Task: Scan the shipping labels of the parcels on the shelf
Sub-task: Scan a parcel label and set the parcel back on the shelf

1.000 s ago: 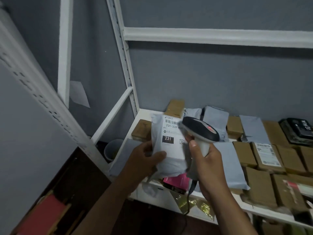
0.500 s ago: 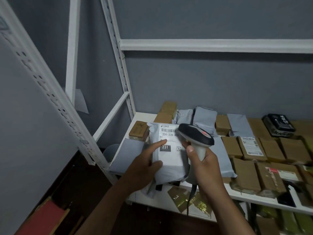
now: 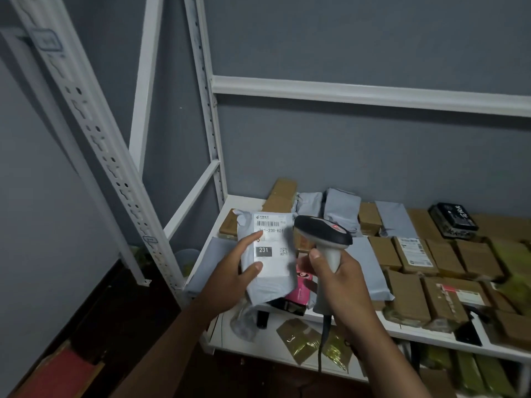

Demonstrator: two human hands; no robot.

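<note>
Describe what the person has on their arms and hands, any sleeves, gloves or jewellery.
Nothing is worn that shows. Both forearms are bare up to the frame edge, with no sleeves in view. The left hand and the right hand have no gloves, rings or watch, and the fingernails are short and unpainted.

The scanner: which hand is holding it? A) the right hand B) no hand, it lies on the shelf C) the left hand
A: the right hand is wrapped around the handle of the scanner, while the left hand holds up the grey parcel with its label facing the camera.
</note>
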